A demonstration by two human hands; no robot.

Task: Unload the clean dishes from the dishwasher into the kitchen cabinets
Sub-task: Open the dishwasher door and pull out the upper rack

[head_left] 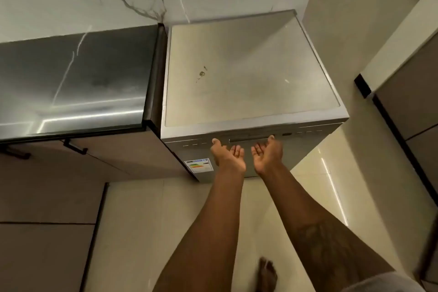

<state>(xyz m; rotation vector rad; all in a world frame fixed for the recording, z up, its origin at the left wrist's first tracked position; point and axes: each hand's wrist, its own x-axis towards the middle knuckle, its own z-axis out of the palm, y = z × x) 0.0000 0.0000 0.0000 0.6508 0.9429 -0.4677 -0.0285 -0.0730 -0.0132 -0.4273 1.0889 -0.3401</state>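
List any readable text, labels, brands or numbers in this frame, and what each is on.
None can be read.
Energy-rating sticker on the dishwasher front: coloured bars visible, print too small and blurred.
Control marks on the right of the dishwasher's top front strip, and more on the left: pale dashes only, no legible characters.
Both hands, left hand and right hand, are at the door handle slot, which bears no text.

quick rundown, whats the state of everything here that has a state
dishwasher: door shut, top bare apart from a small stain
door handle recess: not yet pulled
left hand: open, palm up, empty, just below the handle
right hand: open, palm up, empty, just below the handle
cabinet doors under the dark counter: shut
dark counter: nothing on it, glossy with reflections
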